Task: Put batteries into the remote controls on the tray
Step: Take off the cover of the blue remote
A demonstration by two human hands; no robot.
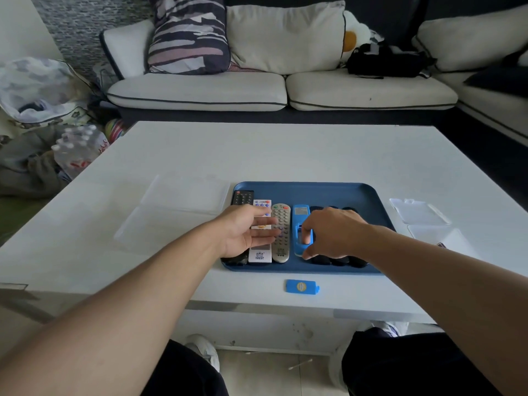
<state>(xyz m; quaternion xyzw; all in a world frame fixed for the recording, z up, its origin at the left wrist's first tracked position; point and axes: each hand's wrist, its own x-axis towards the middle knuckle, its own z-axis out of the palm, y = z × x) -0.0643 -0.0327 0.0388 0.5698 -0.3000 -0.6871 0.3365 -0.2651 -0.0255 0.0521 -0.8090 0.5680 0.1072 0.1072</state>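
Tray: blue tray [328, 192] near the front edge of the white surface [285, 155], with remote controls laid side by side in it.
Remotes, left to right: black remote [242, 197], white remote [260, 254], grey remote [281, 247], blue remote [300, 221] lying back up, then several dark remotes [340, 260] mostly hidden under the right hand.
Left hand [245, 232]: open, fingers spread, hovering over the white and grey remotes, holding nothing.
Right hand [334, 235]: fingers curled down onto the blue remote's open battery bay; whether it pinches a battery, cannot tell.
Battery cover [302, 286]: blue, lying on the surface just in front of the tray.
Clear plastic case [418, 214]: open, right of the tray.
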